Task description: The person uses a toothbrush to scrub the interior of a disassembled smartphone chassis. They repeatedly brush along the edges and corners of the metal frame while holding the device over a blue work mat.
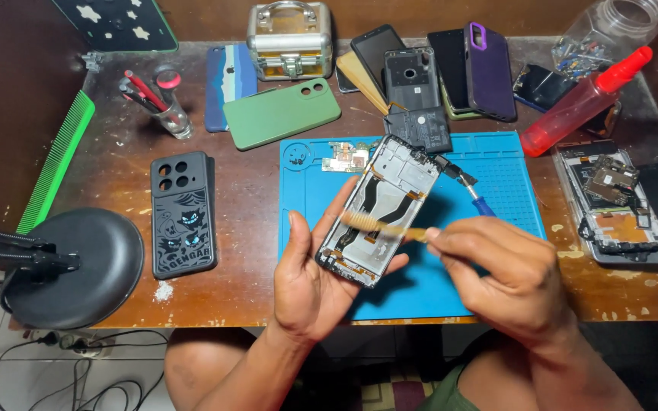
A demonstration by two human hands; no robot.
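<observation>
My left hand (pixel 315 268) holds an opened phone frame (pixel 381 207) with its bare insides facing up, tilted above the blue work mat (pixel 496 164). My right hand (pixel 500 270) grips a small tan brush (pixel 378 225) whose bristled end lies across the middle of the frame. A small circuit board (pixel 348 157) and a black battery (pixel 420 127) lie on the mat's far edge. A blue-handled screwdriver (pixel 472 194) rests on the mat just behind the frame.
A black phone case (pixel 183 215) and a green case (pixel 282 112) lie left. A lamp base (pixel 70 266) sits at the near left. Several phones (pixel 451 72), a metal box (pixel 289 39), a red-capped bottle (pixel 584 99) and a dismantled phone (pixel 611 202) stand around.
</observation>
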